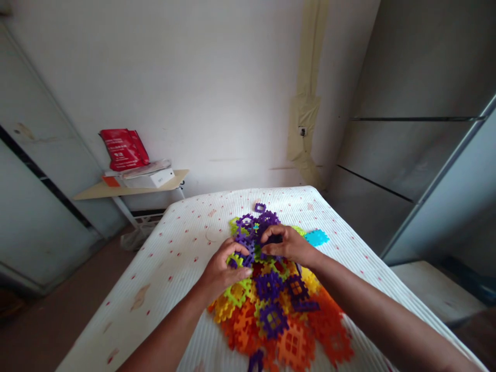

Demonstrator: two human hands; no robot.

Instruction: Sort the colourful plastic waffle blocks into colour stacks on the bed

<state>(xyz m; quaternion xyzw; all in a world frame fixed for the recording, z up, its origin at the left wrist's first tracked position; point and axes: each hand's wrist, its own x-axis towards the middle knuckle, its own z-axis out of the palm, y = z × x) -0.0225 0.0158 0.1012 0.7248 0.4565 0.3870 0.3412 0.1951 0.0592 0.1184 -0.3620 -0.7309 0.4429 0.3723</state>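
Note:
A heap of plastic interlocking building pieces, toothed squares with window-like openings, lies on the bed-like surface. My left hand (227,267) is at the heap's left side, thumb and fingers apart around a lime green piece (235,259); I see no clear grip on it. Over the upper right of the heap, my right hand (289,245) curls its fingers, with a gap between thumb and index. Dark purple shows through that gap. Purple pieces (267,219) are gathered beyond the hands. Nearer me lie more purple pieces (273,319), orange pieces (292,343) and yellow pieces (223,310).
A white patterned cloth (163,289) covers the surface. One blue piece (316,237) lies right of the heap, and a small purple piece (260,207) at its far end. A side table (96,192) holds a red bag (123,149). A grey cabinet (391,155) stands right.

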